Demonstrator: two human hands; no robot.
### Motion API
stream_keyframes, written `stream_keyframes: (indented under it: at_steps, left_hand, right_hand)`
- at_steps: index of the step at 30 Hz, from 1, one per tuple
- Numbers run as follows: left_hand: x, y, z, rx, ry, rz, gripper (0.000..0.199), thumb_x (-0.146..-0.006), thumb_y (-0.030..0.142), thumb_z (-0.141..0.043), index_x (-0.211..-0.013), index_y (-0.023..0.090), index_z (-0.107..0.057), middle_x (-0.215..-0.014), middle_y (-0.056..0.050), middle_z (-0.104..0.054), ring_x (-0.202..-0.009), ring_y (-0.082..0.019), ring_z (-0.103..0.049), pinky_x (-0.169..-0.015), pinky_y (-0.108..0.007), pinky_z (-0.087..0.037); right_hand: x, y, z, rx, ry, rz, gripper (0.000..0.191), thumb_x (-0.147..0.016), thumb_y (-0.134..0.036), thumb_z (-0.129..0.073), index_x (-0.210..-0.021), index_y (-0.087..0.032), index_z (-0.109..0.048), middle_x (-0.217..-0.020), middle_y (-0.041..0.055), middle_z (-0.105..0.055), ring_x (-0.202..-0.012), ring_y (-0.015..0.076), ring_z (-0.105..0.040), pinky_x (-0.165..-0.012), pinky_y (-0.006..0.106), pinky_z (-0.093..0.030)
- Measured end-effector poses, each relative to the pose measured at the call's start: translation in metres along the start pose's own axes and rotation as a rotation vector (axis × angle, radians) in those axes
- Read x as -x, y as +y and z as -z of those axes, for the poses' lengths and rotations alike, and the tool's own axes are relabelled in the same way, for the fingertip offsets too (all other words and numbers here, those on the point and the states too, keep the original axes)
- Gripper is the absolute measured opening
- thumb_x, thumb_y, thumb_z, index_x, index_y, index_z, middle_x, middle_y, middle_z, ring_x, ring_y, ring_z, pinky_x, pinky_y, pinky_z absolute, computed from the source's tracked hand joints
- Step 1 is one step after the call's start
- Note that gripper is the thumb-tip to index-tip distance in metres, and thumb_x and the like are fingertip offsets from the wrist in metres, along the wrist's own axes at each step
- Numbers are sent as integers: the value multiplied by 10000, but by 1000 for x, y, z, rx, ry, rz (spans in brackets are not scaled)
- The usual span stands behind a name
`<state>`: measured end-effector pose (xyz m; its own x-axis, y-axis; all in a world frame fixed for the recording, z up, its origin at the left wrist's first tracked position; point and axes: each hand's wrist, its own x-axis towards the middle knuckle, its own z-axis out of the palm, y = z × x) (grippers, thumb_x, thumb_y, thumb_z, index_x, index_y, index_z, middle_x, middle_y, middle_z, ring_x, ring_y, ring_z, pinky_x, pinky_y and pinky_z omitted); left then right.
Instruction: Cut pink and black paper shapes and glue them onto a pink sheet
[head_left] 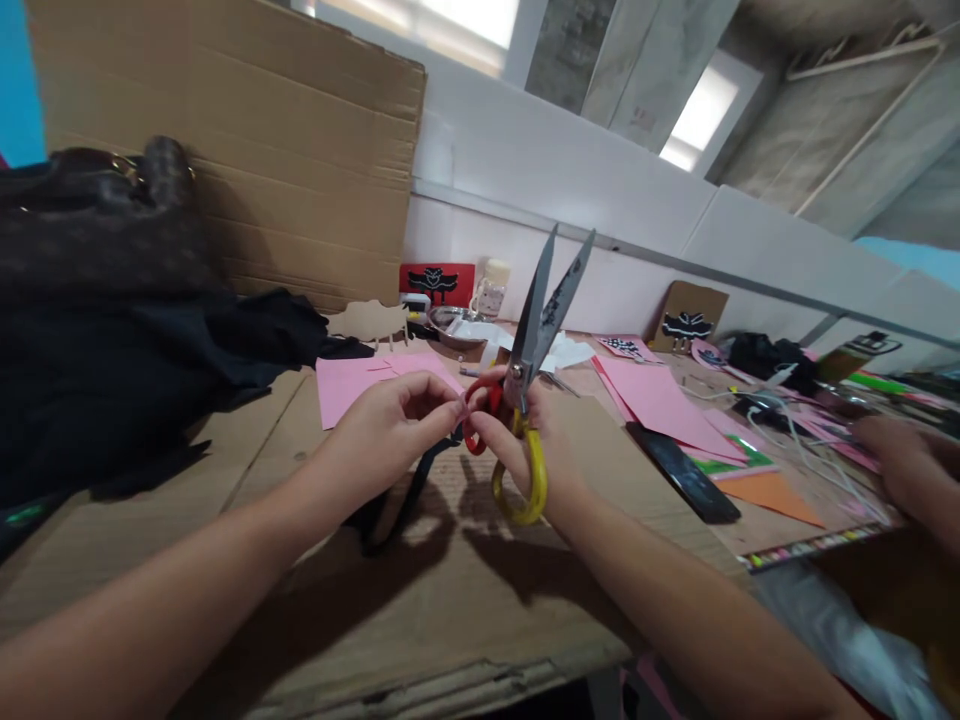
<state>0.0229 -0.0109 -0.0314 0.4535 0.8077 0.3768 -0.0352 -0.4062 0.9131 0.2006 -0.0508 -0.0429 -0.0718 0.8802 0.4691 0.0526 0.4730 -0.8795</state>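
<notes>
From where I stand, the scissors [534,340] are up in the air between the person's two hands, over a cardboard sheet [480,630] on the bench [795,467], blades pointing upward and slightly parted, one handle red and the other yellow. The right hand [529,435] has its fingers wrapped about the handles, grasping them. The left hand [401,420] is right beside the red loop, thumb and forefinger clenched in a pinch; anything between them is too small for me to make out. A dark strip [416,490] shows just below that hand. Behind it lies a pink sheet [341,390], with a metal dish [442,322] farther back. To the right, more pink paper [664,400] partly overlaps a black phone [686,472], near an orange sheet [772,492]. Black cloth [135,390] and a brown bag [112,230] are heaped at the left, and a co-worker's hand [911,455] is at the far right.
</notes>
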Motion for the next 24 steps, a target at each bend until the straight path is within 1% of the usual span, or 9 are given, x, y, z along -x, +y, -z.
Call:
stream_keyframes:
  at_steps: [4,8,11,13,16,20,24]
  left_hand:
    - [2,0,-1,-10,-19,14,251,-902,474,-704,-849,229,-711,-874,-6,-775,-839,-192,-716,-801,-306,-552]
    - [3,1,-2,-45,-16,18,228,-879,450,-701,-836,227,-713,-857,-10,-767,-825,-198,-710,-788,-311,-551]
    - [2,2,0,-69,-13,18,219,-877,440,-692,-835,226,-714,-847,-9,-767,-810,-197,-708,-769,-305,-550]
    - [2,4,2,-92,-2,-7,233,-890,450,-675,-829,229,-718,-835,-4,-766,-794,-190,-705,-748,-293,-546]
    - [1,12,5,-170,35,-56,235,-894,441,-664,-818,230,-735,-801,8,-757,-754,-173,-689,-715,-268,-541]
    - [1,22,6,-275,56,-70,212,-865,413,-683,-806,228,-768,-768,15,-761,-716,-160,-676,-698,-244,-541]
    - [3,23,5,-309,54,-71,218,-875,428,-687,-821,238,-779,-817,17,-793,-752,-166,-700,-717,-239,-545]
  right_hand:
    - [3,-2,-3,-9,21,-3,318,-898,-281,-765,-1141,-308,-561,-897,-18,-644,-724,165,-635,-674,330,-552]
    - [2,-1,-4,-15,20,14,287,-893,-237,-735,-1109,-293,-554,-888,-21,-637,-722,155,-629,-672,322,-545]
    - [-1,1,-3,-1,28,48,298,-884,-232,-724,-1113,-282,-540,-876,-30,-623,-700,136,-618,-650,304,-531]
    - [-2,2,-2,11,26,71,305,-875,-221,-715,-1111,-276,-530,-850,-41,-615,-681,129,-620,-632,294,-524]
    - [-3,3,-1,27,21,93,292,-871,-191,-698,-1092,-269,-524,-806,-54,-611,-660,126,-631,-603,280,-511]
    - [-1,5,-2,25,38,115,283,-884,-184,-698,-1111,-265,-548,-807,-46,-632,-686,131,-650,-610,276,-511]
    - [-1,4,-3,50,59,78,284,-862,-214,-710,-1095,-264,-556,-804,-40,-635,-699,139,-648,-620,283,-520]
